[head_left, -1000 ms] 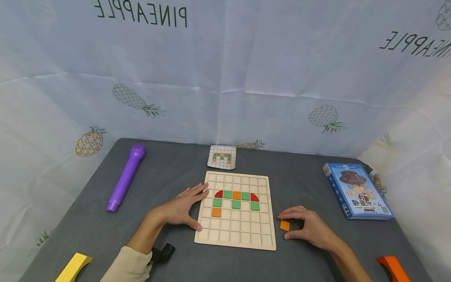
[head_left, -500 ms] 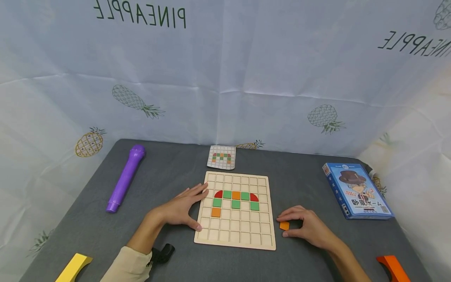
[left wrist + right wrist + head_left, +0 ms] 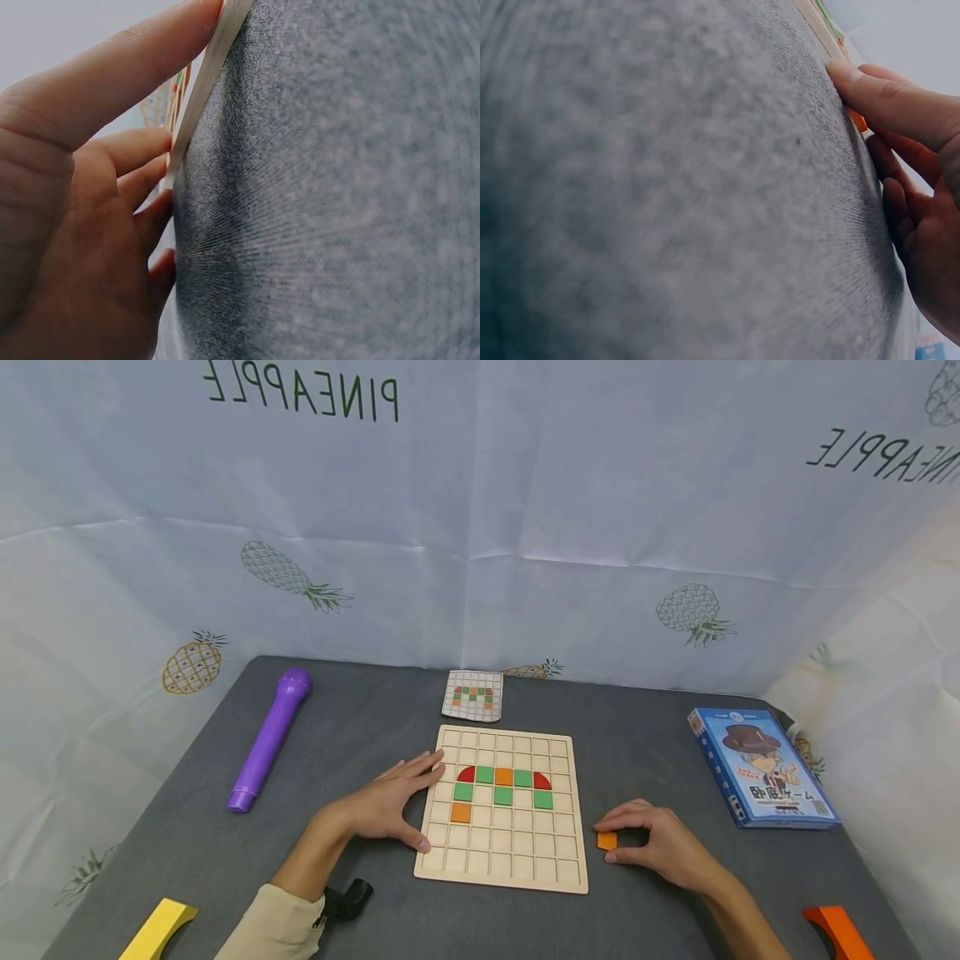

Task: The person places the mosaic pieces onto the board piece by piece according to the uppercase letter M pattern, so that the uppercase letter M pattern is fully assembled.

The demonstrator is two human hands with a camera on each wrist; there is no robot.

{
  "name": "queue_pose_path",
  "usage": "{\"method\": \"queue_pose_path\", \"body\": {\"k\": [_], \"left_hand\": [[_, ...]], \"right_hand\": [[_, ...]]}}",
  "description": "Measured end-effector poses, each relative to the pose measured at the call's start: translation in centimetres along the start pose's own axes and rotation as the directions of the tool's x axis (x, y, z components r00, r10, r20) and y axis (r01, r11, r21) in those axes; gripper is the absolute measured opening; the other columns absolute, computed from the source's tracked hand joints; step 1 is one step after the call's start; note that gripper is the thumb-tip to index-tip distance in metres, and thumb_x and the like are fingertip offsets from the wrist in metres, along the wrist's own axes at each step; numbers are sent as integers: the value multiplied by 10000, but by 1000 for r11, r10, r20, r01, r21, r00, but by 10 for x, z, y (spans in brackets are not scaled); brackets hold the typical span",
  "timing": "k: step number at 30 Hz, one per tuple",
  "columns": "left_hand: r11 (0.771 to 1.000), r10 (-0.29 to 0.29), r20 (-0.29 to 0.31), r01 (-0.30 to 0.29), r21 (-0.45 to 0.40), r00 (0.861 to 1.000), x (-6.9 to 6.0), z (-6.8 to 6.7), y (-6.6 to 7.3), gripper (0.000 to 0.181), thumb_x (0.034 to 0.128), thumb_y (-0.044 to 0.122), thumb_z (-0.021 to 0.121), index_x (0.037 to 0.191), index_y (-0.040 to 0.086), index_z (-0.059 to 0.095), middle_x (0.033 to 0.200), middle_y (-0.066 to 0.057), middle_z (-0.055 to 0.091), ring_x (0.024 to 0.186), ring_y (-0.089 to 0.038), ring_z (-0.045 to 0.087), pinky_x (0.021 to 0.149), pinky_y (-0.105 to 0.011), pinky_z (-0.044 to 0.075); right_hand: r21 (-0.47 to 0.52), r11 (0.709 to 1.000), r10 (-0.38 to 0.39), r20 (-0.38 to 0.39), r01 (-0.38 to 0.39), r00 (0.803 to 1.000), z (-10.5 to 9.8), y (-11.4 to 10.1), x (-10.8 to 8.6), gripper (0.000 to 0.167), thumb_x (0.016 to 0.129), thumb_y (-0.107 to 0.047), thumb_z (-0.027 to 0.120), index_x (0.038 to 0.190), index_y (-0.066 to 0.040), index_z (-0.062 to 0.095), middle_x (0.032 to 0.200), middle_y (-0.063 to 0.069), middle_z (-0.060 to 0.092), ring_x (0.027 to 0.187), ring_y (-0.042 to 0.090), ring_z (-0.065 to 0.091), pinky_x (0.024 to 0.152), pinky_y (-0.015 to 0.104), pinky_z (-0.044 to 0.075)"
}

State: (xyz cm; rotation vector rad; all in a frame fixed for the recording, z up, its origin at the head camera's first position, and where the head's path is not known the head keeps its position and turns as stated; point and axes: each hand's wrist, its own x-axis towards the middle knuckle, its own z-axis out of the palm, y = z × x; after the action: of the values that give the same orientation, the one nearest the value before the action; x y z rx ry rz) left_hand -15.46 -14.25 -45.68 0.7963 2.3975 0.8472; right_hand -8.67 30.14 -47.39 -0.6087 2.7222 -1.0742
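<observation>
A square wooden grid board (image 3: pixel 510 860) lies on the dark table, holding red quarter-round, green square and orange square tiles. My left hand (image 3: pixel 386 802) rests along its left edge, fingers spread and thumb on the near left corner. The left wrist view shows the thumb and fingertips touching the board's edge (image 3: pixel 202 86). Just right of the board, my right hand (image 3: pixel 660 843) pinches an orange square tile (image 3: pixel 607 841) between thumb and forefinger, low at the tabletop. In the right wrist view the thumb mostly hides this orange tile (image 3: pixel 856 120).
A small pattern card (image 3: pixel 472 695) lies behind the board. A purple microphone-shaped stick (image 3: pixel 270 739) is at left, and a blue boxed game (image 3: pixel 765 768) at right. A yellow arch block (image 3: pixel 157 928) and an orange arch block (image 3: pixel 838 931) lie at the front corners.
The orange tile between my right fingers has turned from a slanted position to nearly square with the board. My left hand has stayed in place.
</observation>
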Motion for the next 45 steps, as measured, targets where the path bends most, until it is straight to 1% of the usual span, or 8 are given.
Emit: {"method": "queue_pose_path", "body": {"k": [6,12,15,20,24,29,35,45], "left_hand": [[1000,-3,5,3,-5,1000,1,0,0,1161,711,422,913,1611,51,281,1747,-68,114,1623,-355,89,1290,-635,69],[1000,-3,5,3,-3,1000,1,0,0,1164,708,410,918,1611,48,278,1747,-73,114,1623,-354,86,1290,-637,70],[1000,3,-1,-3,-2,1000,0,0,2,1161,706,384,923,1608,36,280,1745,-87,117,1622,-358,87,1288,-638,71],[1000,6,-5,-6,-4,1000,-1,0,2,1155,707,371,923,1607,32,283,1744,-94,122,1622,-361,86,1288,-639,69],[1000,6,-9,-6,-10,1000,-1,0,2,1154,707,373,923,1606,34,285,1744,-90,123,1622,-361,84,1288,-640,65],[1000,7,-8,-7,-12,1000,-1,0,0,1161,704,380,924,1608,37,281,1746,-81,115,1623,-357,80,1288,-640,61],[1000,8,-5,-8,-14,1000,-1,0,0,1166,702,386,925,1608,36,279,1746,-81,112,1623,-356,78,1287,-642,58],[1000,-2,-4,2,-10,1000,-1,0,2,1165,702,383,923,1608,36,279,1745,-82,121,1624,-350,82,1290,-635,66]], "right_hand": [[2,1000,-4,-16,4,1000,-1,-1,1,275,843,-343,830,1108,-280,796,1090,-106,755,1014,-37,601,878,213,530],[47,999,-8,-28,9,1000,-6,-5,6,245,868,-287,816,1108,-246,792,1092,-80,759,1005,-23,648,885,186,546],[69,998,-2,-32,5,999,-10,-7,9,242,876,-268,809,1115,-227,789,1099,-54,762,985,-8,658,838,195,561],[84,996,6,-42,-3,999,-12,-11,15,236,890,-241,795,1120,-187,788,1114,-2,760,884,19,641,732,192,558],[89,996,5,-58,1,998,-11,-11,18,242,891,-230,794,1125,-169,789,1122,10,758,850,40,633,711,186,558],[90,996,13,-51,-8,999,-8,-11,21,240,895,-232,791,1127,-173,790,1145,20,755,884,18,636,726,184,568],[92,996,17,-41,-13,999,-5,-14,26,177,897,-238,787,1065,-188,817,1168,18,756,1005,-63,634,757,185,583],[172,985,-23,-23,27,999,3,-22,35,187,901,-195,779,1075,-137,818,1190,59,750,1040,-67,659,792,201,615]]}}
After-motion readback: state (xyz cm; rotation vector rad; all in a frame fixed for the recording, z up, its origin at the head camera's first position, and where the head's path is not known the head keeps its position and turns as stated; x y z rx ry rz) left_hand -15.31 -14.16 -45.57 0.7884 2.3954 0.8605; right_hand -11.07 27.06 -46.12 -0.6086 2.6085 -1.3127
